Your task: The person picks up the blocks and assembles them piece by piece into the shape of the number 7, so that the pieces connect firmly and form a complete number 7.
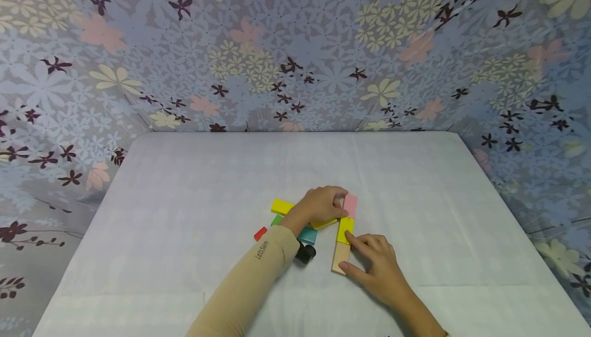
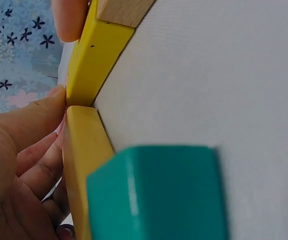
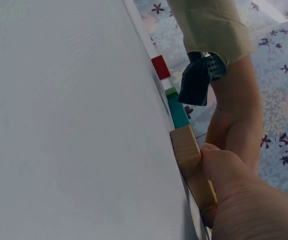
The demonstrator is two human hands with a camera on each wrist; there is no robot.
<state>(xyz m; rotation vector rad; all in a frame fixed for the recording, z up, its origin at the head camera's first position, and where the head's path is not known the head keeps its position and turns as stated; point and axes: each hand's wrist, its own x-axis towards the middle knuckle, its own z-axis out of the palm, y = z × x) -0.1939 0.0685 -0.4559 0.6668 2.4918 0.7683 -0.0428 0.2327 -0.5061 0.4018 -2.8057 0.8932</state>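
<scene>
Three blocks lie end to end in a row in the head view: a pink block point(image 1: 350, 205) at the far end, a yellow block point(image 1: 344, 230) in the middle and a plain wooden block point(image 1: 340, 258) nearest. My left hand point(image 1: 321, 203) holds the pink block by its left side, curled fingers at the far corner and thumb by the yellow joint. My right hand point(image 1: 376, 265) lies along the right side, forefinger on the yellow block and thumb touching the wooden one. In the right wrist view the thumb rests against the wooden block point(image 3: 192, 165); the other fingers are hidden.
Left of the row, partly under my left arm, lie a teal block point(image 1: 308, 235), a yellow block point(image 1: 281, 206), a green block point(image 1: 276, 220) and a red block point(image 1: 260, 233). A black camera point(image 1: 306, 253) sits on the left wrist. A flowered curtain point(image 1: 295, 70) stands behind the white table point(image 1: 184, 173).
</scene>
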